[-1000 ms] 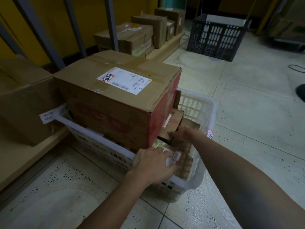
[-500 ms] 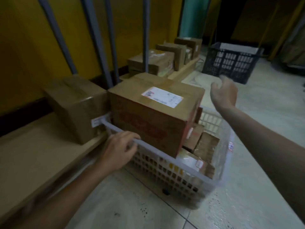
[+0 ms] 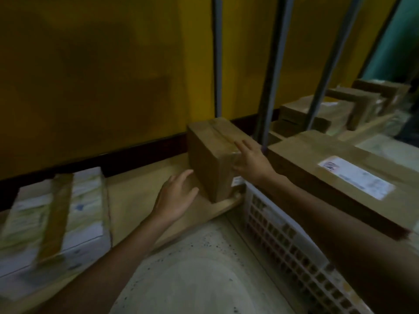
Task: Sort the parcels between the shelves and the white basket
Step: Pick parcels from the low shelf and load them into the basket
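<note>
1. A brown box (image 3: 210, 159) stands on the low wooden shelf (image 3: 136, 196), at its front corner, just beside the white basket (image 3: 283, 234).
2. The left hand (image 3: 175, 198) is open, fingers spread, at the box's lower left face; whether it touches is unclear in the blur.
3. The right hand (image 3: 251, 162) is open too, fingers laid flat over the box's top right edge. Neither hand has closed on anything yet.
4. The box looks like stiff taped cardboard, likely rigid enough to squeeze between two palms. The tape along its top may be slick, so plain cardboard sides seem the better hold.
5. Its weight cannot be read; a low grip with one palm on each side seems safest.
6. A large labelled box (image 3: 335, 177) lies across the basket, close to the right forearm, and could get bumped.
7. A white parcel (image 3: 54, 218) sits well to the left on the shelf.
</note>
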Demonstrator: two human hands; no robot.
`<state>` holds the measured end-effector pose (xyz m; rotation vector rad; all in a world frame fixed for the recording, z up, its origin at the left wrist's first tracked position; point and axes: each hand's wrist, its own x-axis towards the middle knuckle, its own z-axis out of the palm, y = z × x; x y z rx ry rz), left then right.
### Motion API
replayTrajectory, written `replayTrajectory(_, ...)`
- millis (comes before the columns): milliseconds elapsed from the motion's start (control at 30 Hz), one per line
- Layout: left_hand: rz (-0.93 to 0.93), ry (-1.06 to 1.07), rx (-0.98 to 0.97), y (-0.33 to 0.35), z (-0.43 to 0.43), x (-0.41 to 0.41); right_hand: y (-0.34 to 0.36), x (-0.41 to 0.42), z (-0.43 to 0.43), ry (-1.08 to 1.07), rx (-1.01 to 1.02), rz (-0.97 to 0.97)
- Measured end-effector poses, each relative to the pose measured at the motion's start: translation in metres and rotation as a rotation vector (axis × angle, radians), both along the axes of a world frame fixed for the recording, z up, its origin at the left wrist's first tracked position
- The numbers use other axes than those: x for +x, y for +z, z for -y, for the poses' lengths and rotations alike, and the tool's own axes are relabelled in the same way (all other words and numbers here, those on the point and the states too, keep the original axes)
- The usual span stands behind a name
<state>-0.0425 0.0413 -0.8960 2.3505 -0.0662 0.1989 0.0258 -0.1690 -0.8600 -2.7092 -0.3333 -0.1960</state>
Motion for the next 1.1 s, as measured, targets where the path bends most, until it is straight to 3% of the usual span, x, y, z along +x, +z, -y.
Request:
replayTrajectory(133, -0.020, -0.005, -0.017, -0.005, -0.032, 0.002, -0.032, 0.035, -0.024, -0.031, -0.151, -0.112)
replayTrajectory(233, -0.076, 0.012, -0.061, -0.012, -0.044, 0.008, -0.048, 0.036, -0.044, -0.050, -0.129, 0.050)
replayTrajectory(400, -0.152, 0.048, -0.152, -0.027, -0.040, 0.018, -0.045, 0.021, -0.075, 0.044, -0.272, 0.232)
replayTrajectory(533, -0.178, 0.082, -0.347, -0.028, -0.031, 0.021, -0.029, -0.001, -0.096, 0.362, 0.117, 0.391)
replayTrajectory(600, -0.232, 0.139, -0.484, -0.026, -0.033, 0.024, -0.026, 0.003, -0.094, 0.178, 0.238, 0.525)
replayTrajectory(633, -0.268, 0.171, -0.538, -0.026, -0.036, 0.024, -0.026, 0.009, -0.090, 0.035, 0.283, 0.454)
replayTrajectory(700, -0.309, 0.205, -0.595, -0.028, -0.042, 0.023, -0.035, 0.020, -0.080, -0.109, 0.232, 0.102)
replayTrajectory(767, -0.315, 0.226, -0.691, -0.031, -0.046, 0.020, -0.056, 0.021, -0.079, -0.013, 0.058, -0.155)
replayTrajectory(800, -0.316, 0.247, -0.726, -0.033, -0.049, 0.020, -0.066, 0.020, -0.079, 0.054, 0.051, -0.167)
replayTrajectory(867, -0.317, 0.326, -0.733, -0.035, -0.055, 0.019, -0.076, 0.020, -0.080, 0.075, 0.259, -0.073)
replayTrajectory(933, -0.340, 0.451, -0.709, -0.034, -0.064, 0.020, -0.077, 0.021, -0.084, -0.047, 0.547, -0.101)
replayTrajectory(1033, -0.420, 0.514, -0.691, -0.036, -0.071, 0.021, -0.079, 0.017, -0.092, -0.213, 0.851, -0.510)
replayTrajectory(1100, -0.429, 0.536, -0.668, -0.036, -0.070, 0.021, -0.081, 0.007, -0.097, -0.233, 0.971, -0.654)
